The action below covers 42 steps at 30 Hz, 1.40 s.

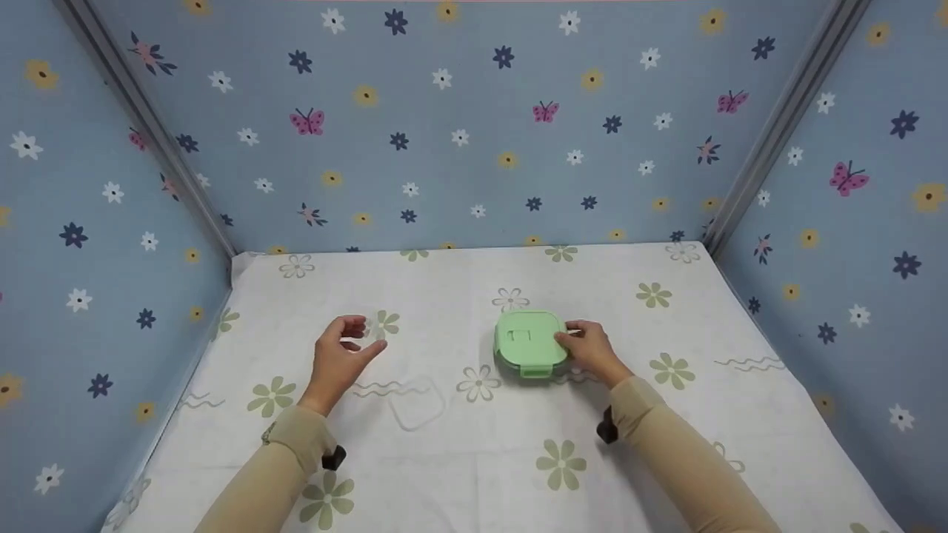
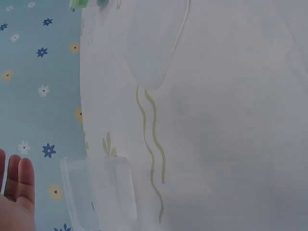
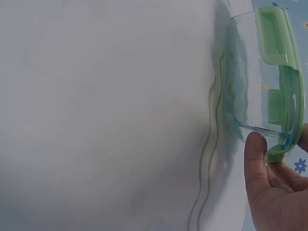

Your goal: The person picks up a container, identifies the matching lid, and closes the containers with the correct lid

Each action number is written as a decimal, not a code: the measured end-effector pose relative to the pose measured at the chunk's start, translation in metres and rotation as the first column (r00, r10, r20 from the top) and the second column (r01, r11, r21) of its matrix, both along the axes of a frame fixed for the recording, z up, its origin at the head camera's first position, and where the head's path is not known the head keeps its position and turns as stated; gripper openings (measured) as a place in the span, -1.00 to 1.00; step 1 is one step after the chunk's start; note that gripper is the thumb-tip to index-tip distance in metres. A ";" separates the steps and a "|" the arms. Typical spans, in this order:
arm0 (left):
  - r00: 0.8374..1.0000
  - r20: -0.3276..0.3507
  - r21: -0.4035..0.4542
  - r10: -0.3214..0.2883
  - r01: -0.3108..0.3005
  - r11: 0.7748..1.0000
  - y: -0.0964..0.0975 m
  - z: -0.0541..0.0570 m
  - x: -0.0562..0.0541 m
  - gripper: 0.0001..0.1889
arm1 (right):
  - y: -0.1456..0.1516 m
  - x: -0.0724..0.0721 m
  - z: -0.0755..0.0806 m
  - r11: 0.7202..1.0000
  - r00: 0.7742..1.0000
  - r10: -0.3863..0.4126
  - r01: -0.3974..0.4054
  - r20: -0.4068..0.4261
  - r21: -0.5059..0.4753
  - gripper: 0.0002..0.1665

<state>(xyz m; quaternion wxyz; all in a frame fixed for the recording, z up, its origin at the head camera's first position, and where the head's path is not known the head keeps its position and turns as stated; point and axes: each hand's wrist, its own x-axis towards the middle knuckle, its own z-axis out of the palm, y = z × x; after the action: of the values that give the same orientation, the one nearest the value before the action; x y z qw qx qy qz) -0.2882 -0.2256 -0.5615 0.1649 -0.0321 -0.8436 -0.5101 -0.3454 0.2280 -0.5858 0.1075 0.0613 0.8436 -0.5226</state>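
Note:
At the centre right of the head view, my right hand [image 1: 590, 346] grips the right side of a glass food container [image 3: 243, 77] with a light green lid [image 1: 532, 337]. Its thumb lies on the lid's edge and a fingertip touches the glass below, as the right wrist view shows. My left hand [image 1: 343, 363] has its fingers loosely bent, with a gap between thumb and fingers. Close by that hand stands a clear see-through box [image 2: 103, 195], faint against the cloth. Nearer the middle lies a thin clear lid-like piece [image 1: 417, 405] with rounded corners.
A white cloth with green flowers [image 1: 478, 459] covers the table. Blue flowered walls [image 1: 474, 126] enclose it at the back and both sides, with grey posts [image 1: 785, 126] at the rear corners.

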 end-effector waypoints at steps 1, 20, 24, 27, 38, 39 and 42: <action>1.000 -0.012 -0.006 0.009 -0.009 1.000 -0.002 -0.001 -0.001 -0.46 | 0.000 0.000 -0.001 1.000 1.000 0.001 -0.001 0.001 -0.006 -0.36; 0.995 -0.029 -0.102 0.096 -0.099 0.990 -0.033 -0.027 -0.023 -0.20 | 0.002 -0.001 -0.003 1.000 1.000 -0.006 0.006 0.004 -0.014 -0.35; 0.995 -0.001 -0.118 0.099 -0.098 0.988 -0.036 -0.030 -0.028 -0.11 | 0.002 -0.001 -0.003 1.000 1.000 -0.009 0.009 0.006 -0.010 -0.34; 0.994 0.029 -0.134 0.106 -0.101 0.986 -0.037 -0.030 -0.031 -0.08 | 0.001 -0.001 -0.003 1.000 1.000 -0.007 0.007 -0.004 -0.004 -0.35; 0.984 0.116 -0.138 0.137 -0.121 0.983 -0.044 -0.035 -0.035 -0.02 | 0.001 -0.001 -0.002 1.000 1.000 -0.011 0.011 0.005 -0.014 -0.35; 0.982 0.133 -0.141 0.137 -0.118 0.983 -0.045 -0.035 -0.035 0.00 | 0.001 -0.001 -0.002 1.000 1.000 -0.010 0.010 0.005 -0.014 -0.34; 0.974 0.189 -0.147 0.128 -0.101 0.984 -0.046 -0.037 -0.036 0.07 | 0.001 -0.001 -0.003 1.000 1.000 -0.014 0.014 0.008 -0.015 -0.33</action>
<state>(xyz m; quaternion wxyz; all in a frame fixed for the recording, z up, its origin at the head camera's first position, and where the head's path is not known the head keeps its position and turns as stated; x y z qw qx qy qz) -0.3238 -0.2718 -0.5987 0.1069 0.0564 -0.8892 -0.4413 -0.3466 0.2289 -0.5890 0.1078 0.0686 0.8387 -0.5294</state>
